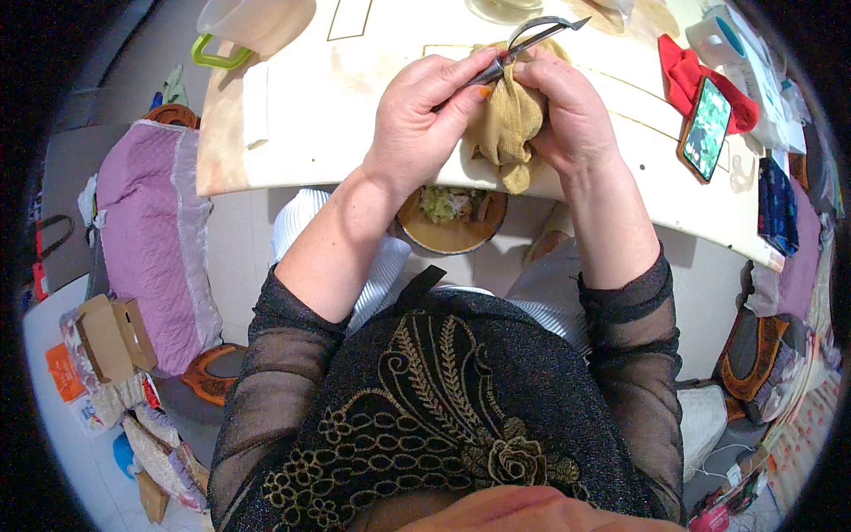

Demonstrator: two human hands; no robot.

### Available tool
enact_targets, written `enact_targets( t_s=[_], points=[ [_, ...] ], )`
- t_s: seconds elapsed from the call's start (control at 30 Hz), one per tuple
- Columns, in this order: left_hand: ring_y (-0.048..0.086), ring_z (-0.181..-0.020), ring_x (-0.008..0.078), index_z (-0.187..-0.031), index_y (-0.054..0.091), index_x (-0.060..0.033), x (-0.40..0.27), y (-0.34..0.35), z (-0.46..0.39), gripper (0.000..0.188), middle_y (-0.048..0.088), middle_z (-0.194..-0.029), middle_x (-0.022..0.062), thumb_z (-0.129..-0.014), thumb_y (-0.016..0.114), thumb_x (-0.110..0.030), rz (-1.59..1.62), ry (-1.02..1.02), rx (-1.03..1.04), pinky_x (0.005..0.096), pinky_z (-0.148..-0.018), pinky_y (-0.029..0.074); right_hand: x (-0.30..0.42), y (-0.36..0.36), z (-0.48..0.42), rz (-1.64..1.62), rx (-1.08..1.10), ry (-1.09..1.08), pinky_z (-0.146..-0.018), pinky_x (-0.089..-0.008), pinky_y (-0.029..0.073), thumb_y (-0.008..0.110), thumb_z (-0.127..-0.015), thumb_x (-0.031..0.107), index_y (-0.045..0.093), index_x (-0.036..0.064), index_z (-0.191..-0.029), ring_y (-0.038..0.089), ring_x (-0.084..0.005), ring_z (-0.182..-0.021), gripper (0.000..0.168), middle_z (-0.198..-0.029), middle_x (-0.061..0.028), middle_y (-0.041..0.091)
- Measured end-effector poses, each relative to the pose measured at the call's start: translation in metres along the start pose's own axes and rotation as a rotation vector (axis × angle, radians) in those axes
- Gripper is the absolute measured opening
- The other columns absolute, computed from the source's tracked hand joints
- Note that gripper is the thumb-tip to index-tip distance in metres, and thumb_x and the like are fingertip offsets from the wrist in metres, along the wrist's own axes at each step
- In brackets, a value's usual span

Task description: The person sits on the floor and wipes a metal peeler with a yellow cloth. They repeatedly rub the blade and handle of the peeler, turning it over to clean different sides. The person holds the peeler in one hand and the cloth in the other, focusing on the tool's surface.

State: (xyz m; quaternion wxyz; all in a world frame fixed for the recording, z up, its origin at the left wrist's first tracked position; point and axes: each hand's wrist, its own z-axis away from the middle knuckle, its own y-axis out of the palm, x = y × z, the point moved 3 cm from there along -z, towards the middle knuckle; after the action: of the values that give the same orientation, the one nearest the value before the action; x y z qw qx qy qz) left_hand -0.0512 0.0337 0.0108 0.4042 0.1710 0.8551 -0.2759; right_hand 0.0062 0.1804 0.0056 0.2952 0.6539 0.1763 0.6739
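Note:
A metal vegetable peeler (493, 70) with a dark handle lies in my left hand (420, 110), gripped between thumb and fingers. Its curved blade end points up to the right, above the table. My right hand (573, 110) pinches a mustard-yellow cloth (510, 123) against the peeler where handle and blade meet. The cloth hangs in folds between both hands, near the front edge of the pale table (319, 133). Some fingers of both hands are hidden behind the cloth and the peeler.
A clear plastic container with a green handle (223, 53) stands at the upper left. To the right are a smartphone (706, 130), a red cloth (678, 76) and a white cup (715, 40). Below the table edge is a bowl (455, 233) with pale green scraps.

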Motion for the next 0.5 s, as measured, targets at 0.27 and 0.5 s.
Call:
enact_targets(
  t_s=[0.27,0.5],
  points=[
    [0.06,-0.081,0.012,-0.123,0.061,-0.0039,-0.002,0.005,0.001,0.033,0.064,-0.092,0.0054,-0.09,0.062,-0.008,0.547,-0.391,-0.001,0.0229,-0.07,0.049,0.003,-0.009,-0.002,0.098,-0.083,-0.033,-0.082,-0.0294,0.052,0.052,-0.092,0.013,0.057,0.0,-0.107,0.062,-0.0153,-0.089,0.021,-0.096,-0.0076,0.063],
    [0.061,-0.06,0.0127,-0.129,0.048,-0.0001,0.012,0.0,-0.003,0.038,0.065,-0.094,0.013,-0.098,0.052,-0.021,1.126,-0.441,0.104,0.0225,-0.058,0.052,0.011,0.003,0.006,0.008,0.206,0.005,-0.084,-0.0294,0.053,0.057,-0.093,0.016,0.055,-0.002,-0.12,0.065,-0.0165,-0.093,0.033,-0.105,-0.0112,0.065]
  ],
)
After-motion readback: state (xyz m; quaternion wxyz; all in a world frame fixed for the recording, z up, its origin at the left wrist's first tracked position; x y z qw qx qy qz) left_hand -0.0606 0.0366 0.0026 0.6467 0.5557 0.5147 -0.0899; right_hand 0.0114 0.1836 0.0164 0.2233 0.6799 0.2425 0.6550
